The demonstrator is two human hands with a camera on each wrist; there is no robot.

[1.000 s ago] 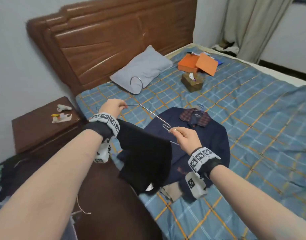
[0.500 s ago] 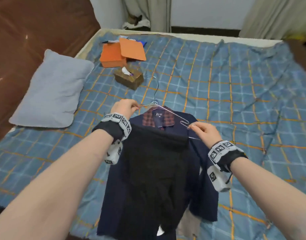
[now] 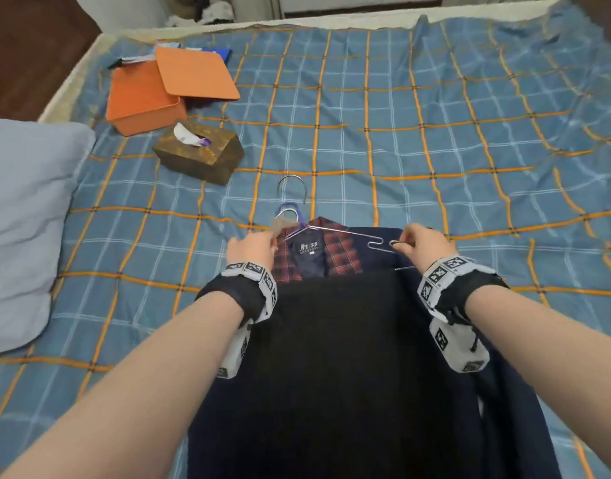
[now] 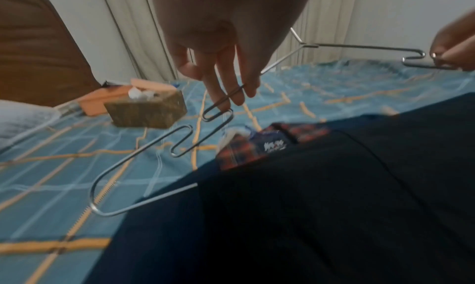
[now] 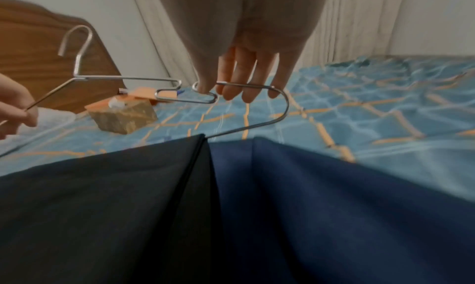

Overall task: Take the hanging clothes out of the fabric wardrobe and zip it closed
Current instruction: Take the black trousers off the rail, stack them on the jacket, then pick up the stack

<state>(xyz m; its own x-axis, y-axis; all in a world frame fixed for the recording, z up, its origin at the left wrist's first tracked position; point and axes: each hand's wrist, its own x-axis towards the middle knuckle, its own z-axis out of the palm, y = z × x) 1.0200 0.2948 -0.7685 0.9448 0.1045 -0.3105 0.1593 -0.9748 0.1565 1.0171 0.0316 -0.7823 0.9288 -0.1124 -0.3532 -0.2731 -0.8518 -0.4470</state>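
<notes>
Hanging below both grips pinching the wire hanger (image 3: 335, 231): black garment (image 3: 335, 357).

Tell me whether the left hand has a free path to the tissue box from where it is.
Probably yes. The tissue box sits ahead and left of the left hand with only bare bedsheet between, but that hand grips the hanger and would have to let go first.
</notes>
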